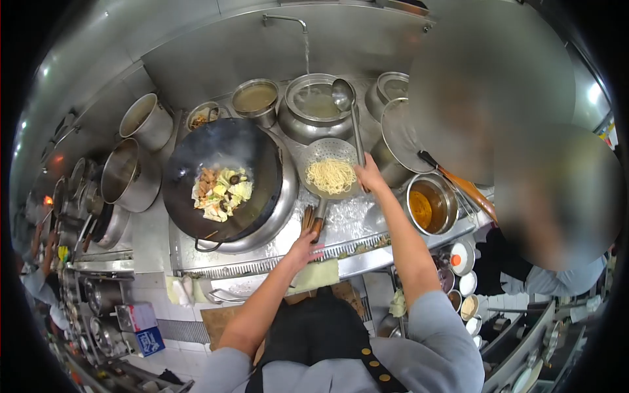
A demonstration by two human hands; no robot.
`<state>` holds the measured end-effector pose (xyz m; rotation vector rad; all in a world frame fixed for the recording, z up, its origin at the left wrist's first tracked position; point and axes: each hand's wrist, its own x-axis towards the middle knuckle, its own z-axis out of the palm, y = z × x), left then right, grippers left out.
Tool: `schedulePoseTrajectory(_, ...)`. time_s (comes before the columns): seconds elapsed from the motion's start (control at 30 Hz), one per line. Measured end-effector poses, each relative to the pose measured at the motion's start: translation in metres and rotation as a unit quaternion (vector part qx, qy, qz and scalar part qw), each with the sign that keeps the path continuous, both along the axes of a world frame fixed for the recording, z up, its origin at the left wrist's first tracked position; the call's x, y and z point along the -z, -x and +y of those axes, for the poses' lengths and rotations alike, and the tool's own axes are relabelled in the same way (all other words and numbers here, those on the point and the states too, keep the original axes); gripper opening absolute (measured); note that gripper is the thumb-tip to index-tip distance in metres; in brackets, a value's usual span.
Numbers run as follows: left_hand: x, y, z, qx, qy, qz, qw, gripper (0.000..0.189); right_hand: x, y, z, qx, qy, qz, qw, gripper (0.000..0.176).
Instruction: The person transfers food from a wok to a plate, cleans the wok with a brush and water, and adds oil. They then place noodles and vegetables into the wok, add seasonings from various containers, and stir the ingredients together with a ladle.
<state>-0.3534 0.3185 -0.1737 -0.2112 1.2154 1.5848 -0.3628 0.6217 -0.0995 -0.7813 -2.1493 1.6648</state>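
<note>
My right hand [371, 175] is closed round the handle of a metal ladle [342, 95], whose bowl points up beside a water pot [319, 97]. Pale noodles [331, 177] lie in a perforated strainer [334, 150] in front of me. At its wooden handle is my left hand [306, 250], fingers partly hidden and seemingly wrapped round it. Touching or just beyond that hand is a bundle of thin sticks like a bamboo brush [308, 217]. To the left, a black wok [262, 190] holds cabbage, brown meat pieces and mushroom [226, 191].
Water runs from a tap [306, 29] into the pot. Behind the wok stand a pot of cloudy liquid [255, 98] and a small bowl [204, 118]. On the right are a pot of orange-brown oil [429, 204], a wooden-handled mesh strainer [468, 190] and a blurred person [557, 278].
</note>
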Motion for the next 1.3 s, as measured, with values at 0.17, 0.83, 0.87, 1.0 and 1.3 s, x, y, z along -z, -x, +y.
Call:
schedulePoseTrajectory(0.17, 0.014, -0.004, -0.015, -0.023, -0.009, -0.019, 0.999, 0.056, -0.012, 0.088, 0.033, -0.055, 0.310, -0.007, 0.949, 0.016)
schedulePoseTrajectory(0.83, -0.017, 0.063, 0.037, 0.094, -0.052, -0.061, 0.992, 0.016, -0.075, -0.162, -0.093, -0.051, 0.548, 0.071, 0.832, 0.016)
schedulePoseTrajectory(0.87, -0.022, 0.064, 0.028, 0.103, -0.045, -0.050, 0.992, 0.015, -0.081, -0.175, -0.113, -0.028, 0.451, 0.021, 0.892, 0.019)
schedulePoseTrajectory(1.0, -0.028, 0.070, -0.012, 0.094, -0.053, -0.089, 0.990, 0.014, -0.023, -0.237, -0.159, 0.024, -0.340, -0.124, 0.932, 0.065)
schedulePoseTrajectory(1.3, -0.088, 0.050, -0.104, 0.196, -0.092, -0.024, 0.976, 0.012, -0.169, -0.237, -0.267, 0.073, 0.205, 0.078, 0.973, 0.051)
